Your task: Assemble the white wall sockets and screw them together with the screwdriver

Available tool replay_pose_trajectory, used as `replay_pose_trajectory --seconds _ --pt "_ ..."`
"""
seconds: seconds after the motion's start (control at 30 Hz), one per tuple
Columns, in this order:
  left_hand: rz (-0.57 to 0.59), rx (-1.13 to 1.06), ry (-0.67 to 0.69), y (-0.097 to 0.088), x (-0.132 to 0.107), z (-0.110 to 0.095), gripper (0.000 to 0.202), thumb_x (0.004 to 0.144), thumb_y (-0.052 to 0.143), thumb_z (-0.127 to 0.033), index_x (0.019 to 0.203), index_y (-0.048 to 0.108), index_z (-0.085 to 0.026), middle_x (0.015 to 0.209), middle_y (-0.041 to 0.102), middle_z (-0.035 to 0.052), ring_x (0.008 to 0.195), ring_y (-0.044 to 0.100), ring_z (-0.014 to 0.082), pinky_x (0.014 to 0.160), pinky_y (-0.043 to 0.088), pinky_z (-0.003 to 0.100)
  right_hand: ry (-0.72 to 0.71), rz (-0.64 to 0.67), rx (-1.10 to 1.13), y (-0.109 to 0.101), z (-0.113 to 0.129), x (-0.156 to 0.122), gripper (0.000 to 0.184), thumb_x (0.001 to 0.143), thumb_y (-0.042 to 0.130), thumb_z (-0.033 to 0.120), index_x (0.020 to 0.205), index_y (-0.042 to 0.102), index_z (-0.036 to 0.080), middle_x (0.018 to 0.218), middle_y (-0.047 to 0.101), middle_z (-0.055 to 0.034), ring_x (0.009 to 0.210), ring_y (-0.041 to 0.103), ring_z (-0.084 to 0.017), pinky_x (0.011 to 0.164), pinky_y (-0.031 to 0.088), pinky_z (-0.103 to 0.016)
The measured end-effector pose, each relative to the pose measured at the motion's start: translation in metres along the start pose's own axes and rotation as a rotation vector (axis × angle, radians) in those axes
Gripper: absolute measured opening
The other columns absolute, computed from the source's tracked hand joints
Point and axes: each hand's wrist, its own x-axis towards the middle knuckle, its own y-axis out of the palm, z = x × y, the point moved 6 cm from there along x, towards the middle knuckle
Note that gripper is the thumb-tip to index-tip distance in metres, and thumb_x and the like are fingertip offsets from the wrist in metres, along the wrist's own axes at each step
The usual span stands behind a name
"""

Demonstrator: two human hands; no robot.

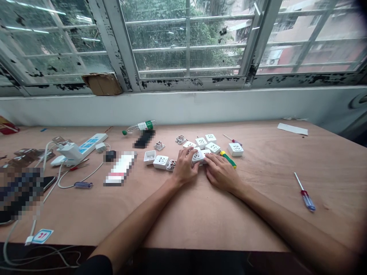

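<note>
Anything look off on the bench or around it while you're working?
Yes: a plastic bottle lies on its side behind the white wall sockets, which looks tipped over; any leak can't be told. A torn piece of cardboard also sits askew on the window ledge.

A plain black fabric sleeve shows at 7 o'clock on the long, slim left arm, which ends in a bare left hand; a bare right hand sits at 12 o'clock.
</note>
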Motion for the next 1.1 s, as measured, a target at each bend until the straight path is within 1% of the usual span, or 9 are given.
replay_pose_trajectory --seconds 0.2,0.33,0.43,0.63,0.73,0.9,1.1 --pt "0.034 0.012 0.021 0.007 -0.004 0.000 0.041 0.081 0.066 -0.015 0.121 0.055 -0.019 0.132 0.054 0.0120 0.124 0.047 0.0290 0.108 0.046 0.048 0.031 -0.032 -0.023 -0.005 0.002 0.001 0.036 0.092 0.046 0.020 0.124 0.059 0.011 0.131 0.062 -0.0172 0.122 0.054 -0.031 0.099 0.046 -0.046" --pt "0.057 0.024 0.015 0.011 -0.005 0.002 0.043 0.081 0.067 -0.015 0.122 0.055 -0.018 0.131 0.054 0.0124 0.124 0.047 0.0291 0.108 0.045 0.047 0.016 -0.053 -0.002 -0.007 0.003 0.003 0.031 0.091 0.045 0.017 0.118 0.061 0.012 0.125 0.064 -0.0174 0.117 0.055 -0.030 0.099 0.046 -0.045" --pt "0.074 0.018 0.001 0.012 -0.005 0.004 0.043 0.081 0.067 -0.016 0.122 0.055 -0.019 0.129 0.055 0.0114 0.122 0.048 0.0288 0.107 0.046 0.047 0.012 -0.052 -0.003 -0.008 0.003 0.003 0.027 0.091 0.046 0.016 0.112 0.063 0.014 0.121 0.065 -0.0167 0.112 0.056 -0.029 0.095 0.046 -0.045" --pt "0.084 0.014 -0.012 0.013 -0.006 0.005 0.042 0.082 0.066 -0.018 0.122 0.055 -0.020 0.129 0.056 0.0104 0.121 0.050 0.0286 0.106 0.047 0.047 0.028 -0.056 -0.101 -0.011 0.003 0.002 0.020 0.093 0.047 0.021 0.100 0.065 0.015 0.114 0.066 -0.0146 0.104 0.057 -0.028 0.087 0.044 -0.041" --pt "0.083 0.017 -0.008 0.014 -0.006 0.005 0.042 0.082 0.066 -0.019 0.122 0.055 -0.019 0.129 0.056 0.0115 0.121 0.049 0.0288 0.106 0.046 0.047 0.028 -0.078 -0.153 -0.011 0.002 0.002 0.022 0.097 0.046 0.023 0.096 0.066 0.016 0.110 0.068 -0.0129 0.100 0.057 -0.026 0.085 0.042 -0.039" --pt "0.087 0.008 -0.017 0.015 -0.006 0.007 0.041 0.084 0.065 -0.022 0.123 0.055 -0.018 0.131 0.056 0.0120 0.122 0.049 0.0291 0.107 0.046 0.048 0.027 -0.106 -0.225 -0.010 -0.001 0.003 0.020 0.097 0.047 0.020 0.094 0.066 0.016 0.104 0.069 -0.0104 0.093 0.057 -0.025 0.082 0.040 -0.037" --pt "0.116 0.009 -0.008 0.019 -0.006 0.007 0.041 0.083 0.065 -0.021 0.123 0.055 -0.016 0.131 0.056 0.0127 0.123 0.050 0.0294 0.108 0.045 0.047 0.043 -0.105 -0.209 -0.008 -0.006 0.003 0.018 0.096 0.048 0.019 0.093 0.066 0.015 0.100 0.068 -0.0109 0.095 0.056 -0.025 0.083 0.040 -0.037"
